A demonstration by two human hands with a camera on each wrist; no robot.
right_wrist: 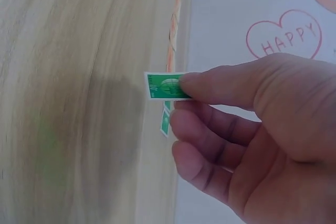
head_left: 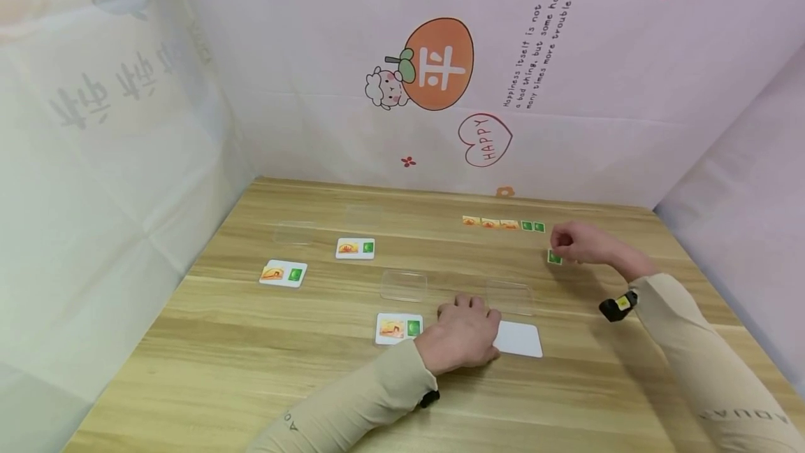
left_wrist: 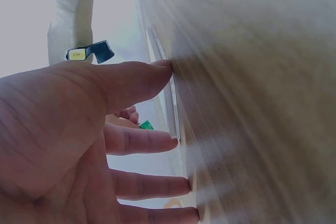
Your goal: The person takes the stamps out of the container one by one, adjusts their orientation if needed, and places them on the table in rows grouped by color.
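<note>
The right hand [head_left: 581, 242] pinches a green stamp [right_wrist: 161, 86], its long axis roughly in line with the thumb. From this grip, the blank white card [head_left: 520, 339] lies leftward, nearer the person, right beside the left hand [head_left: 464, 333], fingers loosely spread.

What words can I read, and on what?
"HAPPY": heart, back sheet.
"平": orange fruit.
"Happiness itself is not a bad thing, but some happy pro… many times more trouble than ha…": back sheet.
"AQUA": right sleeve.
Too small, faint or blurred: stamps, wrist tag, left sleeve, left sheet.
</note>
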